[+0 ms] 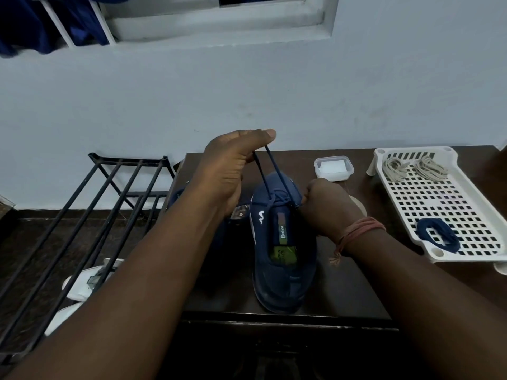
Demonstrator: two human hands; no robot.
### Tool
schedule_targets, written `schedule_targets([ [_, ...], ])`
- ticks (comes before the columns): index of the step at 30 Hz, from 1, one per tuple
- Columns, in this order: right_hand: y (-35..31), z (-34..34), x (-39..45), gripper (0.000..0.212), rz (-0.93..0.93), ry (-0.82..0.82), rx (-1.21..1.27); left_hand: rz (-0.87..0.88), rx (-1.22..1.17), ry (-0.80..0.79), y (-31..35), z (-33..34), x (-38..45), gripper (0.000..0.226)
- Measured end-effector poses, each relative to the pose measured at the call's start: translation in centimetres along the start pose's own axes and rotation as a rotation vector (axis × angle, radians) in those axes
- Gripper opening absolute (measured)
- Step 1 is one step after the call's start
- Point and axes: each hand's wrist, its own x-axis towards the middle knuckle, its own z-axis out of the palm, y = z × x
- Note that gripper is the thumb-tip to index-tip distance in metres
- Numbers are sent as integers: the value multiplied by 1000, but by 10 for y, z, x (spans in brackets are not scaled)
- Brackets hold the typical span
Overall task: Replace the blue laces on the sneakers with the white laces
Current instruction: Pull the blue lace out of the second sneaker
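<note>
On the dark table [343,283], I'm holding the blue sneaker [282,250] steady with my right hand [326,209] gripping its side, while my left hand [233,165] is pinching the blue lace [267,171] taut above it. White laces [414,167] are lying in the white tray [472,215], near a coiled blue lace [439,237].

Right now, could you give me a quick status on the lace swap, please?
Left hand pulls blue lace up; right hand pinches at eyelets. Sneaker still blue-laced. White laces wait in tray. Nothing blocking.
</note>
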Motion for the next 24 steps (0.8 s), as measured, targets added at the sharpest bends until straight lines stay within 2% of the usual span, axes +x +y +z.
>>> schedule_targets([
  [2,-1,0,-2,16,-10,9,-9,-38,-88,34,3,-3,0,18],
  [5,-3,-1,-4,28,-16,21,-28,-171,-349,82,5,-11,7,21],
  [8,-6,-3,-5,29,-10,8,-33,-134,-304,176,2,-15,12,19],
  [10,-8,-3,-6,27,-12,3,-40,-114,-313,108,3,-15,11,22],
  [12,-9,-3,-8,27,-14,22,-44,-103,-326,-83,7,-14,7,28],
  [13,-9,-3,-8,28,-13,28,-45,-102,-216,-181,8,-13,4,27],
  [14,-9,-3,-8,28,-10,28,-48,-95,22,-246,8,-12,1,26],
  [16,-8,-3,-9,30,-3,23,-57,-54,667,-308,0,-9,-3,29],
  [18,-8,-3,-9,32,-10,17,-69,-26,1081,-350,-12,-7,-3,35],
  [20,-10,-3,-10,33,-20,18,-74,15,1221,-450,-22,-5,-4,41],
  [22,-12,-3,-11,28,-35,27,-84,75,1288,-479,-32,-3,-2,26],
  [23,-12,-3,-12,24,-41,32,-87,106,1341,-464,-36,-1,-3,14],
  [24,-13,-3,-12,20,-45,34,-89,147,1397,-439,-40,1,-3,11],
])
